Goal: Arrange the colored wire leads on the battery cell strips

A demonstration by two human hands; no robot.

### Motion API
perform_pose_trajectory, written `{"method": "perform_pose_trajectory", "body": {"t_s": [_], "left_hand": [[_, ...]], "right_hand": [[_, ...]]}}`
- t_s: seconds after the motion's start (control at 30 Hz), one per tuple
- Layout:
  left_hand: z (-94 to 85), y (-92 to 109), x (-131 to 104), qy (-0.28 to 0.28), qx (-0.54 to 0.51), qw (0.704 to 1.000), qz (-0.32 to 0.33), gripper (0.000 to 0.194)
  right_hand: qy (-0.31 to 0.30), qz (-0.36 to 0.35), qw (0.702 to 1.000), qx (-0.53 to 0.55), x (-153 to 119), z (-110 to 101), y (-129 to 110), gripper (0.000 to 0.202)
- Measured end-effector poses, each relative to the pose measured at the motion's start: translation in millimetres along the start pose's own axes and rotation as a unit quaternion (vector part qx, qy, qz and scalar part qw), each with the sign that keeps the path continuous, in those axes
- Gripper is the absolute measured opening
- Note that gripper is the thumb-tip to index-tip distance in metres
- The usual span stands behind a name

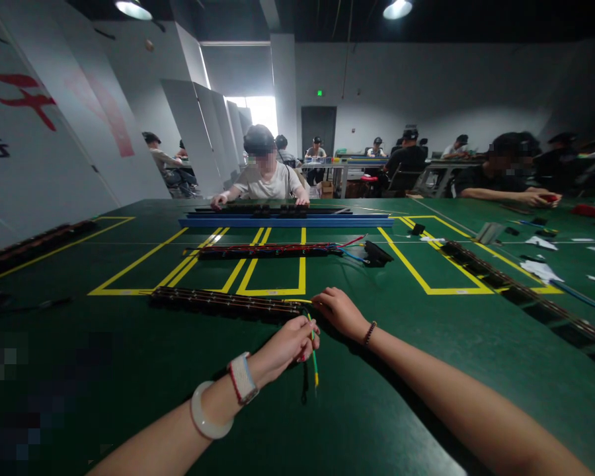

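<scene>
My left hand (297, 338) is closed on a green-yellow wire (314, 360), whose yellow-tipped end hangs down toward me. Just right of it, my right hand (338, 311) pinches a thin yellow wire (296, 301) at the end of a long black strip assembly (223, 301). This strip lies crosswise on the green table (387, 410), with copper-coloured rods running along its top. Both wires come from the strip's right end, close to my fingers. A dark looped lead (305, 390) also hangs below my left hand.
Beyond lies another black strip with red and blue wires (277, 250), its loose ends by a black piece (377, 254). A blue rail (287, 221) stands before a person (265, 175) opposite. More strips lie left (39, 244) and right (515, 284). Yellow tape (272, 291) marks the table; paper scraps (540, 268) lie right.
</scene>
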State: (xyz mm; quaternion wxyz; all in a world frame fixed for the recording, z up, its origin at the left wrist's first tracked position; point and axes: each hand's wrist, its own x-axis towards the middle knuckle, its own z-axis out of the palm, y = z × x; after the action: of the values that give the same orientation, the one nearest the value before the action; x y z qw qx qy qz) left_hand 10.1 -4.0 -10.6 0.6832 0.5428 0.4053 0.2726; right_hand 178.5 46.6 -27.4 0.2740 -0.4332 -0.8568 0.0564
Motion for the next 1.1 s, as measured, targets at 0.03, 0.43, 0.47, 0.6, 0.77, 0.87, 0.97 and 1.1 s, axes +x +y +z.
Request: {"method": "perform_pose_trajectory", "body": {"t_s": [0.03,0.43,0.47,0.6,0.77,0.87,0.97,1.1], "left_hand": [[-1.8,0.9,0.6,0.009,0.04,0.999,0.01,0.028],[-7.7,3.2,-7.8,0.109,0.6,0.786,0.1,0.032],[-7.4,3.7,-8.2,0.108,0.604,0.784,0.1,0.033],[-6.0,4.3,-7.5,0.105,0.51,0.844,0.128,0.035],[0.1,0.4,-5.0,0.026,0.201,0.977,0.064,0.037],[1.5,-3.7,-2.8,-0.017,0.042,0.999,0.008,0.037],[0.3,-6.6,-1.0,-0.051,-0.086,0.995,-0.002,0.03],[-2.6,-5.8,0.8,-0.079,-0.158,0.984,-0.027,0.023]], "right_hand": [[0.002,0.001,1.0,-0.002,-0.2,0.1,0.2,0.021],[-0.008,0.006,1.0,-0.01,0.7,-0.8,-0.4,0.018],[-0.009,0.008,1.0,-0.006,0.6,-1.6,-1.3,0.019],[-0.011,0.022,0.999,0.021,-2.6,-3.6,-7.9,0.029],[-0.029,0.091,0.995,0.042,-7.8,2.3,-15.3,0.037],[-0.055,0.136,0.983,0.106,-6.3,4.9,-13.3,0.027],[-0.08,0.181,0.948,0.249,-3.2,6.1,-7.7,0.024],[-0.056,0.212,0.893,0.394,-3.0,9.7,-5.3,0.028]]}}
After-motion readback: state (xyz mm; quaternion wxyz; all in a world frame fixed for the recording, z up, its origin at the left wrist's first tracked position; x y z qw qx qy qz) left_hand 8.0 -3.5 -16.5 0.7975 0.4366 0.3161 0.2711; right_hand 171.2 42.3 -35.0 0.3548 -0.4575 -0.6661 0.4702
